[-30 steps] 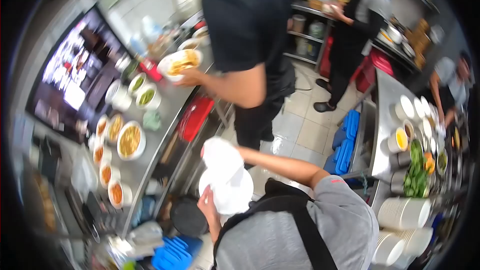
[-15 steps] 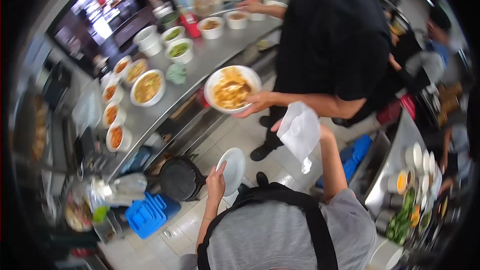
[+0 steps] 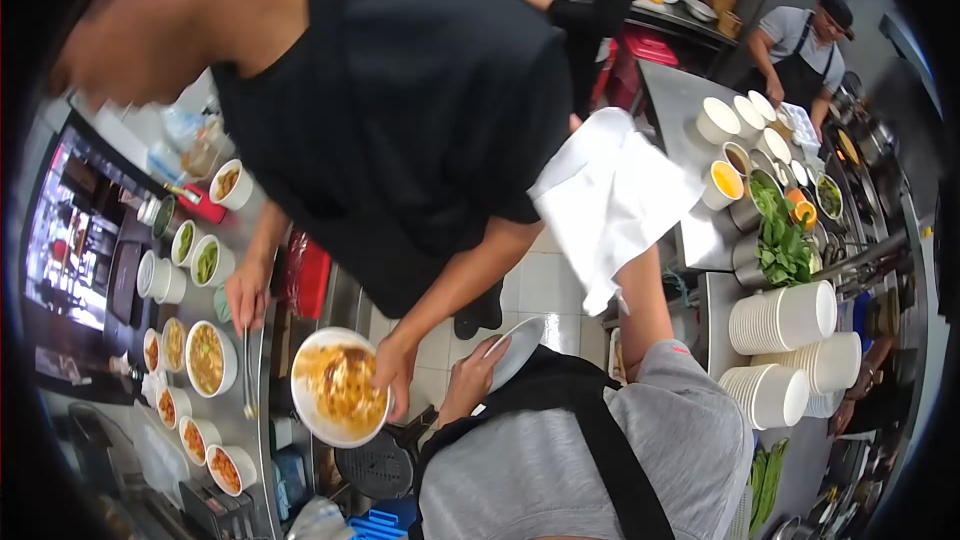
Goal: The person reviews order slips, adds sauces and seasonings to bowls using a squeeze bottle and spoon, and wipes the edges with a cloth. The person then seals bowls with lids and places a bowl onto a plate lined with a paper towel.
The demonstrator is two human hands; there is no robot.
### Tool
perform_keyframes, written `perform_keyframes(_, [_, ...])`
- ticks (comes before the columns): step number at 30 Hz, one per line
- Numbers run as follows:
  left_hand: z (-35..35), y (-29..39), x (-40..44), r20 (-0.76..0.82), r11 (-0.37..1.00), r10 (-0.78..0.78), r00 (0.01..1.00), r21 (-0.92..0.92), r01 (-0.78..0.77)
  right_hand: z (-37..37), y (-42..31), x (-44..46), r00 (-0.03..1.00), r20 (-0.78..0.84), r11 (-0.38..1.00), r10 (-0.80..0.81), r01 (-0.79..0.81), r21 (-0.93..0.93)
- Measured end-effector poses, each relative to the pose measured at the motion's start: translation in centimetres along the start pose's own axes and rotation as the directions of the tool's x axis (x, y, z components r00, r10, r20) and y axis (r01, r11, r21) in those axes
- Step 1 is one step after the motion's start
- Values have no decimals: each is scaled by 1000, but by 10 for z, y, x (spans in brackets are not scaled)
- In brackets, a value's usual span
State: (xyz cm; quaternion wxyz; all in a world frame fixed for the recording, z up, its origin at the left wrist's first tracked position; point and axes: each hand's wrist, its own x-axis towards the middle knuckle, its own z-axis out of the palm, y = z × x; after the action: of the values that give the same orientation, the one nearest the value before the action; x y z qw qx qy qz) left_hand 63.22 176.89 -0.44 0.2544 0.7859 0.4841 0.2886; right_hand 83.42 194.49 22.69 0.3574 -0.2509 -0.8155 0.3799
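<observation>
My left hand (image 3: 468,378) grips the rim of a pale, shallow round plate (image 3: 519,352), held tilted close to my apron. Further to the right, my raised right hand (image 3: 575,123) holds a white cloth (image 3: 615,202) that hangs down over my forearm. The cloth hides most of that hand; only a bit of a finger shows at its upper edge. Left of my plate, a co-worker's hand (image 3: 396,368) carries a white bowl (image 3: 307,410) of orange-yellow food. The co-worker's other hand (image 3: 247,290) holds metal tongs (image 3: 250,375) above the left counter.
Several food-filled bowls (image 3: 208,358) line the left counter (image 3: 262,440). A co-worker in black (image 3: 420,110) stands directly before me. On the right are stacked white tubs (image 3: 785,320), leafy greens (image 3: 785,245) and sauce containers (image 3: 724,182). Another person (image 3: 800,55) stands beyond.
My view has swung right. The white cloth now spreads wider, and my left hand keeps the plate, now nearer my body. The co-worker has leaned left across the counter, with tongs now visible.
</observation>
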Motion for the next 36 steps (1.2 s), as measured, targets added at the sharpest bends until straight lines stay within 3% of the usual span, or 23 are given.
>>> perform_keyframes(1, [4,3,10,-3,998,57,998,-1,-58,2,-3,1,999,-29,999,-28,27,-29])
perform_keyframes(5, [3,22,46,77,999,49,996,10,-50,18,-4,11,979,-88,976,-184,171,-134])
perform_keyframes(8, [7,17,70,6,997,77,997,-8,-77,23,2,24,957,-106,952,-270,249,-177])
perform_keyframes(13, [9,17,123,-27,988,-149,988,-55,147,4,22,36,956,-117,959,-269,255,-122])
perform_keyframes(14, [16,12,134,-224,978,-191,956,-126,166,-4,24,36,967,-120,973,-224,215,-80])
perform_keyframes(15, [17,1,145,-261,962,-248,933,-183,204,-14,30,38,980,-126,988,-155,153,-28])
perform_keyframes(18, [6,-28,167,-546,916,-399,737,-198,349,-34,45,46,987,-112,970,113,-86,227])
perform_keyframes(21, [-15,-72,182,-774,854,-468,426,-273,443,-41,77,58,938,-28,757,347,-262,599])
perform_keyframes(22, [-24,-89,184,-794,817,-530,298,-385,430,-41,91,65,904,24,688,426,-341,641])
perform_keyframes(24, [-49,-121,182,-815,778,-572,94,-503,376,-57,161,78,882,330,544,335,-467,697])
perform_keyframes(27, [-98,-178,170,-789,769,-590,-174,-614,176,-49,189,95,820,491,467,295,-572,674])
perform_keyframes(28, [-117,-202,162,-755,762,-615,-228,-643,75,-40,178,101,800,500,426,333,-600,677])
perform_keyframes(29, [-136,-227,154,-718,751,-641,-272,-659,-31,-31,184,105,788,476,528,390,-615,586])
perform_keyframes(31, [-176,-271,136,-703,759,-631,-329,-647,-74,-20,194,110,793,516,637,324,-586,500])
perform_keyframes(34, [-227,-368,96,-670,723,-690,-275,-658,-211,17,209,127,809,480,677,340,-565,472])
perform_keyframes(36, [-257,-396,81,-637,684,-720,-275,-719,-127,48,208,152,792,523,772,315,-534,345])
